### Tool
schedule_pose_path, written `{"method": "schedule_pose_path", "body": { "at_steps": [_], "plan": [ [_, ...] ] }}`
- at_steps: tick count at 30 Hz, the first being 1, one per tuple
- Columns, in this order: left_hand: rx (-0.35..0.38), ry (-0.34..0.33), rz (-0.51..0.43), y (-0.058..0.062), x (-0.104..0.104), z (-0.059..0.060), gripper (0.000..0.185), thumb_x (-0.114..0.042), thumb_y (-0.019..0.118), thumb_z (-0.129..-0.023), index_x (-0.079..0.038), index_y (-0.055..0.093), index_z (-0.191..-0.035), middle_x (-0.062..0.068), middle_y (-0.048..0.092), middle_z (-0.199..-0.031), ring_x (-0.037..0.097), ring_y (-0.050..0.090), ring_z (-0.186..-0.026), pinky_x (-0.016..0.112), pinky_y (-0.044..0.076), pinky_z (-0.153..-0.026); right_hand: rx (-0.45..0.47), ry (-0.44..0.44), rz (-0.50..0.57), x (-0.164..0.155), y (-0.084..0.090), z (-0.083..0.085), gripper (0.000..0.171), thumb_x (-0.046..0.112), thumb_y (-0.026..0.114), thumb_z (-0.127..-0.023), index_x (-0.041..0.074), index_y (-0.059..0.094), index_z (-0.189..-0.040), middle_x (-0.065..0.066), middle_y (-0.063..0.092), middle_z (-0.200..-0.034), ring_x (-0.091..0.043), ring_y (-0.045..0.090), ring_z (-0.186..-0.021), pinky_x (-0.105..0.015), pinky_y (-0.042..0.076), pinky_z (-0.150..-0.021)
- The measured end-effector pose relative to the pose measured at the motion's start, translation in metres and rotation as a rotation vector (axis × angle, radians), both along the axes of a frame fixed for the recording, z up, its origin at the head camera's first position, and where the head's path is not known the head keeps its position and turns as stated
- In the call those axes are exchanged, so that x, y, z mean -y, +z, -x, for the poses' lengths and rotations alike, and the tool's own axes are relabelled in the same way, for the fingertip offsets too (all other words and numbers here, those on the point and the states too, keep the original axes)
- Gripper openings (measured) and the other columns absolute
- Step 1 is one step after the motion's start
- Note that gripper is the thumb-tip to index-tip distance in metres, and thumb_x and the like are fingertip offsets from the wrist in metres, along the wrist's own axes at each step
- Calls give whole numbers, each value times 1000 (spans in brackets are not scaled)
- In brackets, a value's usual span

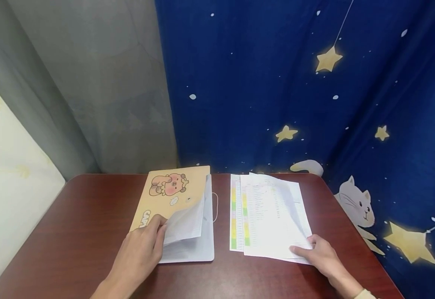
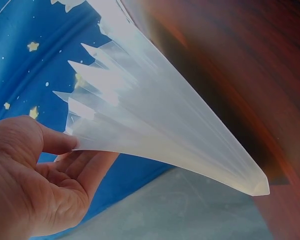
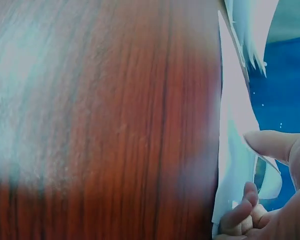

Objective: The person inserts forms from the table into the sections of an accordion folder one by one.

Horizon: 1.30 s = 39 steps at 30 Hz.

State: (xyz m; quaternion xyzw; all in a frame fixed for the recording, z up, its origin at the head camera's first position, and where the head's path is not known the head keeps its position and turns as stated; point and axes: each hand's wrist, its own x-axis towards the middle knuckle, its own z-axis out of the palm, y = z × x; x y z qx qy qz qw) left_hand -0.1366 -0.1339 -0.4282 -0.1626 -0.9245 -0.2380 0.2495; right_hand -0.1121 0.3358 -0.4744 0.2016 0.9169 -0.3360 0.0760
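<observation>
Hidden: I cannot read the print on the sheets; in the head view the fine text is too small, and the right wrist view is blurred, with the paper cut off at the frame edge.
Left hand (image 1: 141, 248): my fingers (image 2: 92, 167) are curled under a fan of clear plastic sleeves (image 2: 155, 120), thumb on top, pinching their near corner and lifting it.
Folder (image 1: 176, 209): it lies on the table under my left fingertips; cream cover with a cartoon bear and a thin elastic loop on the edge away from my thumb. The sleeves rise from it, translucent and splayed like leaves.
Right hand (image 1: 323, 255): fingers (image 3: 240, 210) curled at the near right corner of the paper stack (image 1: 271, 216), thumb above, holding that corner slightly raised.
Paper stack: white printed sheets, green and yellow bands along the edge far from my right fingers, lying just beside the folder.
Table (image 1: 75, 232): dark red wood, bare between my two hands.
</observation>
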Motion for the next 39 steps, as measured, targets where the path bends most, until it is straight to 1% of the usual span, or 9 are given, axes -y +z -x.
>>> {"method": "schedule_pose_path", "body": {
  "at_steps": [4, 6, 7, 9, 12, 14, 16, 28, 39],
  "plan": [
    [12, 3, 1, 0, 0, 0, 15, -7, 73, -96, -18, 63, -97, -17, 34, -55, 4, 35, -53, 25, 31, -52, -5, -4, 54, 1, 1, 0, 85, 43, 86, -86, -14, 51, -139, -34, 63, -133, -32, 63, -106, -49, 51, -94],
    [17, 5, 2, 0, 0, -1, 15, -8, 73, -97, -18, 63, -97, -17, 35, -54, 5, 36, -52, 25, 31, -52, -16, -3, 64, 1, 1, -1, 82, 42, 86, -87, -14, 54, -137, -31, 66, -129, -28, 63, -103, -43, 52, -89],
    [19, 6, 2, 0, 0, -1, 14, -8, 73, -97, -18, 63, -97, -17, 35, -54, 5, 36, -53, 25, 31, -52, -19, -8, 75, 1, 1, -1, 79, 41, 86, -87, -13, 55, -136, -29, 69, -125, -26, 63, -99, -40, 52, -86],
    [14, 7, 4, -1, 0, 0, 15, -8, 73, -97, -18, 63, -97, -17, 35, -54, 4, 35, -53, 25, 31, -52, -14, -31, 118, 2, 1, -3, 71, 38, 85, -88, -11, 59, -132, -20, 72, -99, -21, 60, -82, -34, 50, -70],
    [-2, 5, 3, -2, 0, 0, 16, -9, 74, -96, -19, 62, -97, -17, 34, -54, 4, 35, -52, 25, 31, -52, -10, -61, 185, 3, 1, -6, 55, 35, 83, -91, -5, 63, -123, -4, 58, -66, -15, 48, -58, -27, 38, -51],
    [-14, 2, 3, -2, 0, 1, 16, -9, 74, -96, -19, 62, -97, -18, 34, -54, 4, 35, -52, 25, 31, -52, -4, -71, 221, 3, 2, -8, 46, 35, 80, -93, -2, 63, -114, 1, 43, -55, -13, 38, -48, -26, 32, -44],
    [-22, 0, 3, -2, 0, 1, 15, -8, 74, -96, -18, 62, -97, -17, 34, -55, 4, 35, -52, 25, 31, -52, -11, -67, 240, 2, 3, -9, 41, 36, 78, -95, 0, 64, -109, 2, 43, -51, -12, 38, -45, -24, 31, -43],
    [-22, 15, 7, -1, 0, -1, 17, -8, 75, -95, -19, 63, -98, -18, 34, -54, 6, 36, -52, 27, 32, -51, -30, -79, 376, 3, 6, -11, 39, 27, 71, -101, -6, 66, -122, -3, 65, -62, -9, 39, -42, -21, 29, -43],
    [-9, 19, 5, 0, -1, -1, 16, -8, 74, -95, -19, 63, -99, -17, 33, -54, 7, 36, -53, 28, 33, -52, -93, -138, 674, 4, 8, -10, 36, 26, 69, -102, -3, 60, -122, 3, 66, -70, -6, 49, -56, -20, 41, -52]
  ]
}}
